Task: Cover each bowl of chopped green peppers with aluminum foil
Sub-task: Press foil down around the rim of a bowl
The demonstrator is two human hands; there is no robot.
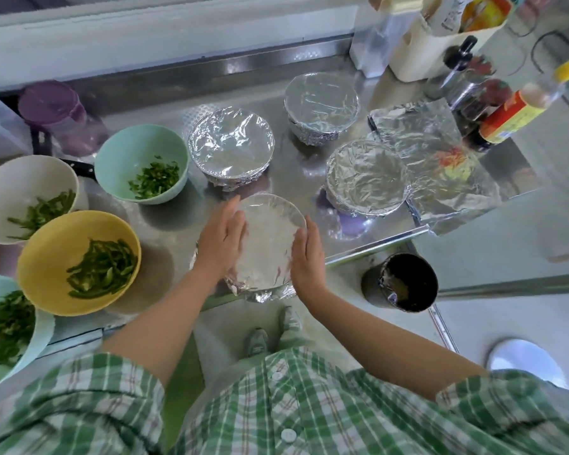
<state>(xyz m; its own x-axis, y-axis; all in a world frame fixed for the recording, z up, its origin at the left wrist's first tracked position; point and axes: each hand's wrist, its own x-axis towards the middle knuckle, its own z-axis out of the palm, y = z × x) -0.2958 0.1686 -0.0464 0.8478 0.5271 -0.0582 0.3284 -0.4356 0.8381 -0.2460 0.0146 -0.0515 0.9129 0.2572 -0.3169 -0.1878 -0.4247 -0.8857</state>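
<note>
Green-checked shirt (276, 405) fills the near edge, and beyond it both hands lie flat with straight fingers, gripping nothing — the left hand (222, 238) and right hand (307, 257) press opposite sides of a foil-covered bowl (266, 244) between them. Ahead of the fingertips stand three more covered bowls (231, 149), with loose foil sheets (440, 165) beyond the right hand. Left of the left hand sit four uncovered bowls of green peppers — mint bowl (112, 159), white bowl (14, 188), yellow bowl (53, 244), pale blue bowl (43, 333).
</note>
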